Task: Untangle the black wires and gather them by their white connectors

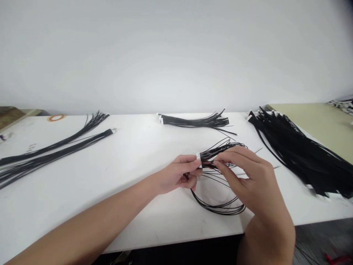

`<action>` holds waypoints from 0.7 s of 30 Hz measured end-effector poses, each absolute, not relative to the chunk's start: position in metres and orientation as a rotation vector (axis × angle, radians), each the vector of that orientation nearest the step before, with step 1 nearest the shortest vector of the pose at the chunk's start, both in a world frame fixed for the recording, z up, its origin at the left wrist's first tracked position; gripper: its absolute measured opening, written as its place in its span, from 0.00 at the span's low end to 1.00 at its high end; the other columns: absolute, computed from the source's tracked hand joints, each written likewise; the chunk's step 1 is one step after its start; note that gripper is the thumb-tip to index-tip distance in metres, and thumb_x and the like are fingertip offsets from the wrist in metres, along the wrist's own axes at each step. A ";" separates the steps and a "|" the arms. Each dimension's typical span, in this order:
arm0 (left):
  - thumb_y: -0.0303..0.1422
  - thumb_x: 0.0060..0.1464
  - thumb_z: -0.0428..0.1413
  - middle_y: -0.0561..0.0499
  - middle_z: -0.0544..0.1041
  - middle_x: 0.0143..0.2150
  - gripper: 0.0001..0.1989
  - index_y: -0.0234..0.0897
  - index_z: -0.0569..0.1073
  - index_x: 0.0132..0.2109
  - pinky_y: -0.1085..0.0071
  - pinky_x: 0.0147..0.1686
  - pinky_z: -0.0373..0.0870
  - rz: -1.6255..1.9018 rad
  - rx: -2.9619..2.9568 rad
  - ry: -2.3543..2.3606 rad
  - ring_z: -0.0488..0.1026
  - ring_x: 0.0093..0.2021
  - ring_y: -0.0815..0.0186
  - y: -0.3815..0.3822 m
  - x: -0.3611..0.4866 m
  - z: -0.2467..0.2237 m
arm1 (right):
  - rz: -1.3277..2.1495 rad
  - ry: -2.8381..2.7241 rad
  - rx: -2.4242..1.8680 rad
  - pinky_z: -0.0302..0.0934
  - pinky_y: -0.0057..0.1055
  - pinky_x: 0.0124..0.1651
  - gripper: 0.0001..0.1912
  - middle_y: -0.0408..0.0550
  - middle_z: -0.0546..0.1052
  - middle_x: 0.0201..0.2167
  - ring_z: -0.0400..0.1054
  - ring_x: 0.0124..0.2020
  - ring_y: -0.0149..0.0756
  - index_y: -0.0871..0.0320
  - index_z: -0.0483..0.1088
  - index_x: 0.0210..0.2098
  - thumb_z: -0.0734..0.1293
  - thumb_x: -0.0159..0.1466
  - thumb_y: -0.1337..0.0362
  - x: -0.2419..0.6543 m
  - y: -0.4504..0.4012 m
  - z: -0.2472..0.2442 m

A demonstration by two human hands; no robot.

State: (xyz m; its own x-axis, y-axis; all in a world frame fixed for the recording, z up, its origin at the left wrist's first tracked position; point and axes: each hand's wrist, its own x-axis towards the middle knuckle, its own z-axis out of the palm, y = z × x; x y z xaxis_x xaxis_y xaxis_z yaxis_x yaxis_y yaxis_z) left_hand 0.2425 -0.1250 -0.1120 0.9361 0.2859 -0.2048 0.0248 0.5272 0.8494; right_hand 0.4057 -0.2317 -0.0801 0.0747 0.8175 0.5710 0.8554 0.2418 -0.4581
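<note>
A white connector (199,160) with many thin black wires (220,150) running out to the right is pinched between the thumb and fingers of my left hand (184,171). Some wires loop down below that hand and curve over the white table. Just right of the connector, my right hand (245,169) has its thumb and index finger pressed together on a black wire (211,164). The wire's tip near the connector is too small to make out.
Another black wire bundle (190,121) lies behind my hands on the white table (132,191). At the right is a large pile of black harnesses (306,154). Two long bundles (63,149) lie at the left, near an orange ring (56,117). A pale wall stands behind.
</note>
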 end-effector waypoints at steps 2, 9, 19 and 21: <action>0.39 0.60 0.49 0.61 0.50 0.23 0.12 0.35 0.67 0.34 0.71 0.27 0.62 0.159 1.009 0.333 0.49 0.15 0.81 -0.125 0.242 -0.112 | -0.061 -1.723 -1.558 0.62 0.32 0.37 0.03 0.44 0.74 0.32 0.67 0.34 0.32 0.56 0.70 0.34 0.65 0.60 0.69 0.406 -0.232 -0.080; 0.39 0.60 0.48 0.61 0.50 0.23 0.12 0.35 0.66 0.34 0.70 0.28 0.62 0.163 1.000 0.326 0.49 0.14 0.82 -0.125 0.242 -0.114 | -0.075 -1.727 -1.552 0.61 0.32 0.37 0.03 0.44 0.74 0.31 0.67 0.33 0.32 0.56 0.70 0.34 0.66 0.60 0.69 0.407 -0.232 -0.082; 0.40 0.60 0.48 0.60 0.53 0.25 0.12 0.36 0.65 0.34 0.71 0.28 0.64 0.182 0.960 0.331 0.49 0.14 0.82 -0.124 0.242 -0.115 | -0.048 -1.655 -1.543 0.64 0.33 0.37 0.05 0.44 0.76 0.31 0.69 0.34 0.34 0.54 0.73 0.34 0.65 0.60 0.68 0.405 -0.230 -0.085; 0.40 0.60 0.47 0.60 0.54 0.25 0.12 0.36 0.65 0.34 0.70 0.28 0.64 0.182 0.979 0.328 0.49 0.13 0.82 -0.124 0.242 -0.115 | -0.010 -1.627 -1.535 0.65 0.32 0.36 0.05 0.45 0.76 0.32 0.69 0.34 0.34 0.54 0.73 0.35 0.66 0.60 0.68 0.405 -0.229 -0.086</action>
